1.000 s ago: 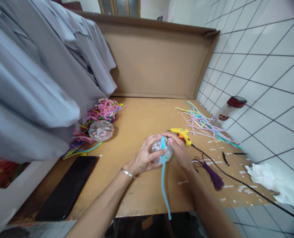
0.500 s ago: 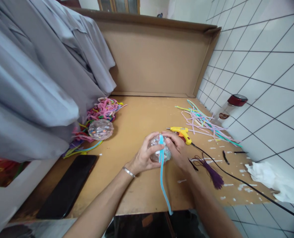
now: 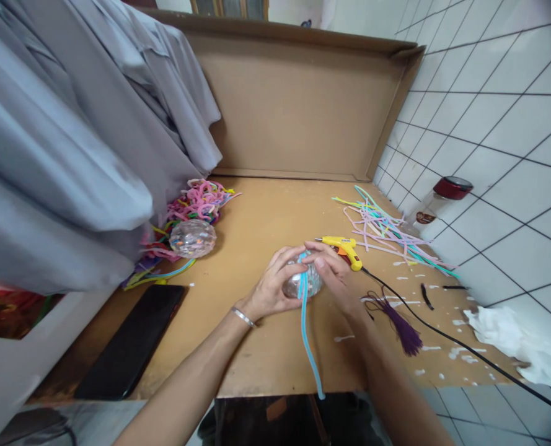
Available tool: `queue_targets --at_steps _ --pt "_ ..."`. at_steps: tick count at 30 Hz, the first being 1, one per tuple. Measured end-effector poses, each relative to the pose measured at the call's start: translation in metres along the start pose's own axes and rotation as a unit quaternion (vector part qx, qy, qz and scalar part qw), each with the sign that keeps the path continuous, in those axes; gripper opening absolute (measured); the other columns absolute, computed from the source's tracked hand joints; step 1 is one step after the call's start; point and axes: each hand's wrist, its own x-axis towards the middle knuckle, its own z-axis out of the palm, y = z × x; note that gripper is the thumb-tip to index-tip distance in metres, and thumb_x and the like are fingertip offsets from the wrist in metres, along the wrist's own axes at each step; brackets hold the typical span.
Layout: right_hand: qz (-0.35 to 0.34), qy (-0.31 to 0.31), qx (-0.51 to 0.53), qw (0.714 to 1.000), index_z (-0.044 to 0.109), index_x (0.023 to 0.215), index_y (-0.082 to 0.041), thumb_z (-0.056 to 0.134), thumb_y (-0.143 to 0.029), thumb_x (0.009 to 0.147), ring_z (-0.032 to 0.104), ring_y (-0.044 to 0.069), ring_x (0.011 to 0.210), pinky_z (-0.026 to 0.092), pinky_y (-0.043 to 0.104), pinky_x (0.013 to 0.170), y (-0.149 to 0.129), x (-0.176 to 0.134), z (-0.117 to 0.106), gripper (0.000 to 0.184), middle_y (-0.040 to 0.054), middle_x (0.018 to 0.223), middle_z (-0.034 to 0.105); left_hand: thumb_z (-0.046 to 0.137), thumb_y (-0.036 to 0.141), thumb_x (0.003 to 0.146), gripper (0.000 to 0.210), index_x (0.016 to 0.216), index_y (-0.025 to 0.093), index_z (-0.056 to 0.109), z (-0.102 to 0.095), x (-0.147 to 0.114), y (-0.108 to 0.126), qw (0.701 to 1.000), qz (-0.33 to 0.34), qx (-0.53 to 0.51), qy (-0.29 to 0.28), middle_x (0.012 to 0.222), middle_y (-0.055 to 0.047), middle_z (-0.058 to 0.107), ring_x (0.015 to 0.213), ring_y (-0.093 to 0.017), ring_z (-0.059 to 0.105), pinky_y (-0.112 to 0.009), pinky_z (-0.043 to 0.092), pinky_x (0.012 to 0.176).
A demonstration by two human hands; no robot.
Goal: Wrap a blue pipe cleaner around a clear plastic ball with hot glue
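Between my hands rests a clear ridged plastic ball near the table's front. My left hand wraps its left side, thumb low and fingers over the top. A light blue pipe cleaner runs over the ball, doubled on its upper part, with its long tail hanging toward the table edge. My right hand has its fingertips pressing the pipe cleaner near the top of the ball. Just beyond that hand lies a yellow glue gun, nozzle pointing left. The undersides of the fingers are hidden.
Another clear ball sits left by tangled pipe cleaners. A black phone lies front left. Rightward are loose pipe cleaner strips, a jar, a purple thread bundle, the gun's cord and crumpled tissue.
My fingers have shifted toward the top of the ball, and my right fingertips now lie over the pipe cleaner there. The whole view has moved slightly.
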Motion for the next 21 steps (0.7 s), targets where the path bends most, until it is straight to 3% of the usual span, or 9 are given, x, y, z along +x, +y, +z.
queue_targets --at_steps 6,11,14,17,21 --pt "0.021 0.037 0.058 0.997 0.075 0.090 -0.025 0.049 -0.054 0.093 0.055 0.024 0.123 0.041 0.044 0.107 0.015 0.001 -0.001 0.038 0.0069 0.122 0.063 0.083 0.032 0.068 0.070 0.129 0.027 0.049 0.000 0.000 -0.001 0.999 -0.020 -0.032 -0.007 0.139 -0.017 0.053 0.130 -0.034 0.050 -0.061 0.033 0.108" --pt "0.041 0.080 0.147 0.985 0.070 0.100 -0.024 0.046 -0.058 0.092 0.060 0.024 0.114 0.046 0.043 0.101 0.025 0.003 0.002 0.043 0.0076 0.118 0.065 0.089 0.031 0.059 0.073 0.123 0.026 0.053 0.004 0.000 0.004 0.978 -0.118 -0.158 0.071 0.139 -0.015 0.053 0.131 -0.032 0.049 -0.054 0.038 0.108" --pt "0.062 0.083 0.165 0.981 0.066 0.104 -0.022 0.042 -0.063 0.091 0.063 0.023 0.107 0.050 0.041 0.095 0.027 0.004 0.004 0.049 0.0089 0.113 0.068 0.091 0.034 0.055 0.075 0.119 0.025 0.054 0.006 0.001 0.007 0.922 -0.211 -0.291 0.145 0.140 -0.013 0.052 0.131 -0.031 0.050 -0.049 0.040 0.109" --pt "0.072 0.069 0.150 0.984 0.063 0.111 -0.022 0.039 -0.066 0.091 0.064 0.024 0.108 0.051 0.040 0.094 0.030 0.004 0.005 0.055 0.0103 0.115 0.068 0.089 0.042 0.057 0.074 0.119 0.024 0.053 0.004 0.005 0.009 0.840 -0.288 -0.410 0.209 0.137 -0.012 0.055 0.127 -0.031 0.054 -0.046 0.043 0.107" --pt "0.061 0.068 0.129 0.987 0.061 0.117 -0.022 0.037 -0.065 0.092 0.062 0.024 0.113 0.049 0.041 0.095 0.036 0.003 0.005 0.055 0.0108 0.121 0.066 0.083 0.055 0.059 0.077 0.123 0.023 0.054 -0.004 0.011 0.011 0.748 -0.346 -0.516 0.233 0.129 -0.011 0.062 0.126 -0.033 0.055 -0.049 0.045 0.106"
